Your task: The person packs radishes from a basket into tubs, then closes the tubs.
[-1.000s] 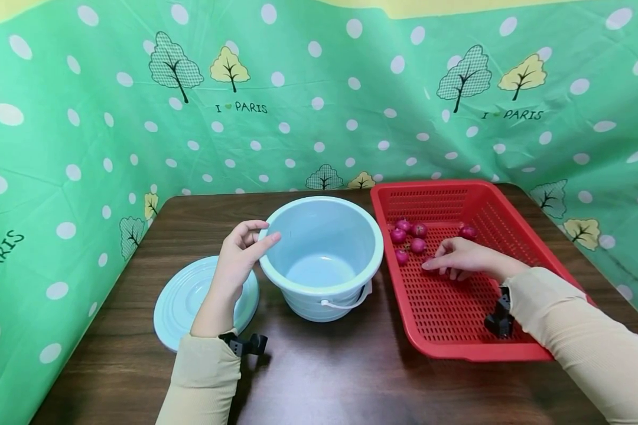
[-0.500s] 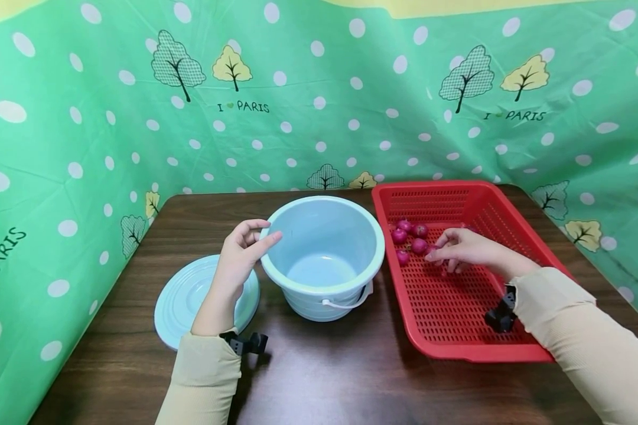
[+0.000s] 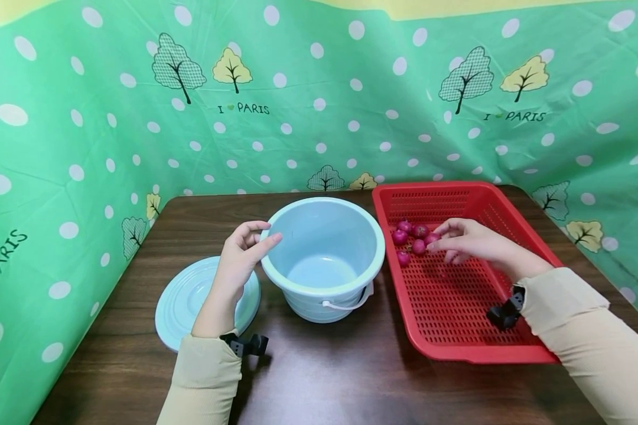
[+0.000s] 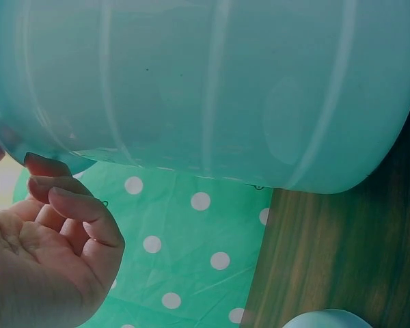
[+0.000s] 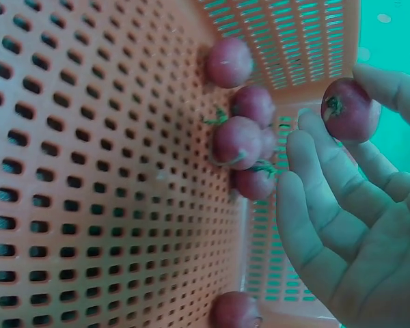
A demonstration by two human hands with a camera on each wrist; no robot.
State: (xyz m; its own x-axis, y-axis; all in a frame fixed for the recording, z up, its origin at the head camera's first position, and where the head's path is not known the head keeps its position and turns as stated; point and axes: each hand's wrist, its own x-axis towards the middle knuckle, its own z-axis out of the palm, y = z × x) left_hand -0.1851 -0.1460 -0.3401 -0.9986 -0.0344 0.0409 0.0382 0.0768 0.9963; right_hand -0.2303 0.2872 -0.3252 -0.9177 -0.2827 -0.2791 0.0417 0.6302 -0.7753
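My left hand (image 3: 239, 251) grips the rim of a light blue bucket (image 3: 319, 304), thumb over the inside and fingers outside. In the left wrist view its curled fingers lie by the bucket's wall (image 4: 246, 89). My right hand (image 3: 473, 241) is low inside a red perforated plastic basket (image 3: 452, 321). Between thumb and fingers it pinches a small round radish (image 5: 350, 111), with a short green stem end showing in the right wrist view. Several loose radishes (image 3: 417, 247) lie near the basket's left wall, beside that hand. Another radish (image 5: 236, 311) lies apart from the cluster.
A round light blue lid (image 3: 183, 301) lies on the dark wooden table (image 3: 319, 378), left of the bucket and partly behind the left forearm. The bucket's white handle (image 3: 351, 306) hangs at its front right. A green dotted cloth (image 3: 319, 100) hangs behind the table.
My right hand has lifted slightly and turned, now with a radish pinched in its fingertips. My left hand and the bucket have stayed in place.
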